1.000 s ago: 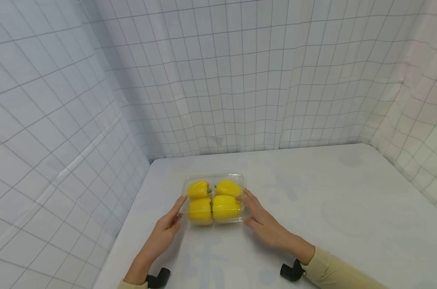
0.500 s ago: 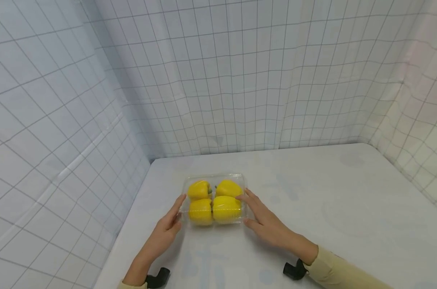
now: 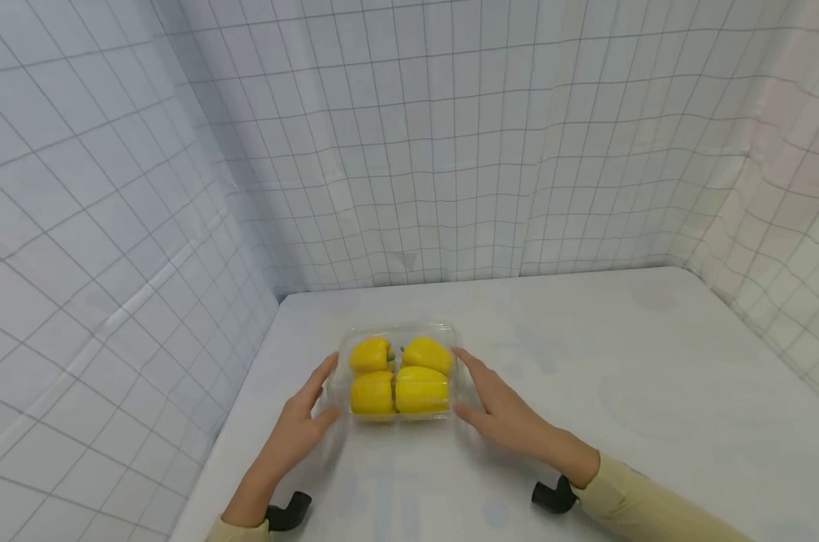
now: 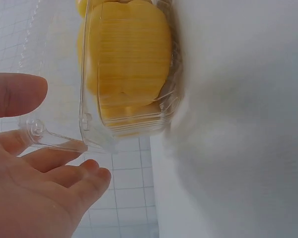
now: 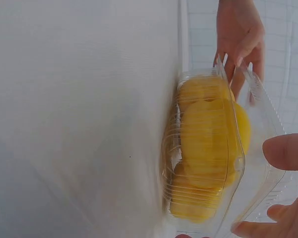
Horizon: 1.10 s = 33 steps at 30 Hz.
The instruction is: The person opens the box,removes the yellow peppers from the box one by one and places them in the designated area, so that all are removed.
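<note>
A clear plastic clamshell box [image 3: 401,331] sits on the table, with several yellow bell peppers [image 3: 421,390] packed in two rows. In both wrist views its clear lid [image 4: 52,57] stands slightly raised, with a gap above the base. My left hand [image 3: 297,425] is at the left side, thumb spread from the fingers; the left wrist view has the fingertips at the lid's corner tab. On the right side is my right hand [image 3: 511,415], fingers extended along the edge. The right wrist view shows its thumb [image 5: 283,152] by the lid's rim and fingertips at the corner.
The white table [image 3: 626,376] extends well to the right of the box. White grid-patterned curtains [image 3: 436,150] hang behind and along both sides. Each wrist carries a black mount [image 3: 554,497] below a pale yellow sleeve [image 3: 643,497].
My left hand has shifted slightly outward, its thumb and fingers spreading. My right index finger has drawn back from over the pepper to the box's edge. The box has barely moved.
</note>
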Tool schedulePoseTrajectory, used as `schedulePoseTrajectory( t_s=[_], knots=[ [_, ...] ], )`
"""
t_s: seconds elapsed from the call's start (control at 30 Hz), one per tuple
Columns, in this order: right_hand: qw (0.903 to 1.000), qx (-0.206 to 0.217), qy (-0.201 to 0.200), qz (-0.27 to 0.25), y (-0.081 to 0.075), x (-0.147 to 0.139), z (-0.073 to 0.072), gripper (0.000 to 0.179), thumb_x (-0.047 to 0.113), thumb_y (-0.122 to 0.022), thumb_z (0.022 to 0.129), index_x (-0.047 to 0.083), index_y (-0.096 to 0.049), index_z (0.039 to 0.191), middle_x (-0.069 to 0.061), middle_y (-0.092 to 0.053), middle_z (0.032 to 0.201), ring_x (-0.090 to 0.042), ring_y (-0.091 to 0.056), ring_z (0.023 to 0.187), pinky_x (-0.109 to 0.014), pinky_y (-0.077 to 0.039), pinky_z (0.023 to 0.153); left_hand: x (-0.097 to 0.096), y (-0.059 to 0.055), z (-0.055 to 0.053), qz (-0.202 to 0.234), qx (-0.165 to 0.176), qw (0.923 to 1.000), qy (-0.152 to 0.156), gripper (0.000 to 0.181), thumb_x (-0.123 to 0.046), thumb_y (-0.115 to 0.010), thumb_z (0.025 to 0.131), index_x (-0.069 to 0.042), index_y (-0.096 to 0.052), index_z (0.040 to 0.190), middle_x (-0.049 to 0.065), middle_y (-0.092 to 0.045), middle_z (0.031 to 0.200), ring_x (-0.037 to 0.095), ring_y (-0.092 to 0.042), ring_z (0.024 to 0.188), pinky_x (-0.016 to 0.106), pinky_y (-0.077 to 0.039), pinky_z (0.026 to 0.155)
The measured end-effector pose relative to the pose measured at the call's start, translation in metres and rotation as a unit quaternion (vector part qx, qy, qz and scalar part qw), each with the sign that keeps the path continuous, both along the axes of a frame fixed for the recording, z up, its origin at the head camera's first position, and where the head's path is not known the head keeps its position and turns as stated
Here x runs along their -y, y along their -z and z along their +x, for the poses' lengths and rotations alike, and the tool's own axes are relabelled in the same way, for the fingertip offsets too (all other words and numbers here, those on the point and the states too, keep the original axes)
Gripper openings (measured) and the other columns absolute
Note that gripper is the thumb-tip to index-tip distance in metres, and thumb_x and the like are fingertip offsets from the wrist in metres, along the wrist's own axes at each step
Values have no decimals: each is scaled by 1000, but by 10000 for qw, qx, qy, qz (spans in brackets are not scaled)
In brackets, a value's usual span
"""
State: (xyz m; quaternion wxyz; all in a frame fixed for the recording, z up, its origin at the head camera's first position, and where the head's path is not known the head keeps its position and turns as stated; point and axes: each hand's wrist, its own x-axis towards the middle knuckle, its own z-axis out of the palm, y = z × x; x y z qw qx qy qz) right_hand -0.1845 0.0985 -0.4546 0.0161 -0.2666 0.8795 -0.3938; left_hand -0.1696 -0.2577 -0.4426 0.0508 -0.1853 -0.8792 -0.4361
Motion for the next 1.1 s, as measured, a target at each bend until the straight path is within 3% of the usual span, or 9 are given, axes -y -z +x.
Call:
schedulePoseTrajectory(
  t_s=[0.1, 0.23, 0.43, 0.47, 0.7, 0.9, 1.1],
  knots=[
    [9999, 132, 72, 6, -2, 1, -1, 81, 31, -61, 102, 30, -8, 163, 9, -15, 165, -17, -20, 150, -51, -24, 117, 2, -4, -2, 9, -41, 10000, 3, 79, 3, -62, 95, -19, -24, 162, 3, -26, 164, 27, -23, 150, 33, -26, 116],
    [9997, 205, 101, -18, -5, 1, -1, 79, 35, -60, 102, 32, -9, 163, 9, -15, 165, -17, -20, 150, -53, -25, 117, 3, -8, -4, 140, -4, 9999, 64, 77, 1, -62, 96, -18, -26, 161, 5, -27, 164, 28, -24, 150, 32, -26, 115],
    [9996, 177, 189, -138, -11, 0, -3, 81, 35, -62, 101, 31, -10, 163, 11, -14, 165, -19, -21, 150, -55, -27, 115, 4, -14, -10, 179, -96, 9998, 68, 79, 2, -63, 95, -23, -28, 161, 10, -34, 161, 31, -30, 147, 38, -29, 114],
    [9995, 175, 211, -153, -12, 1, -3, 81, 34, -62, 101, 32, -10, 163, 12, -13, 165, -19, -21, 150, -55, -27, 115, 4, -16, -11, 189, -110, 9997, 71, 80, 2, -64, 94, -24, -28, 161, 12, -35, 160, 33, -32, 146, 45, -29, 113],
    [9988, 167, 189, -421, -19, 1, -11, 84, 30, -65, 99, 33, -10, 163, 11, -13, 166, -26, -26, 149, -55, -39, 108, 4, -25, -19, 385, 98, 9992, -38, 79, -1, -63, 96, -33, -28, 159, 14, -33, 160, 44, -38, 141, 58, -28, 112],
    [9969, 156, 96, -762, -21, 1, -20, 86, 25, -67, 98, 36, -10, 161, 10, -16, 166, -25, -30, 147, -54, -41, 106, 7, -26, -30, 1014, 71, 9947, 151, 72, -3, -64, 98, -23, -32, 159, 20, -37, 155, 40, -35, 143, 48, -28, 113],
    [9962, -21, 110, -869, -23, 1, -30, 86, 22, -67, 98, 35, -10, 161, 6, -20, 165, -26, -32, 145, -55, -41, 107, 9, -26, -39, 1457, 105, 9891, 163, 69, -1, -62, 98, -19, -33, 158, 15, -34, 158, 33, -30, 147, 35, -29, 113]
  ],
)
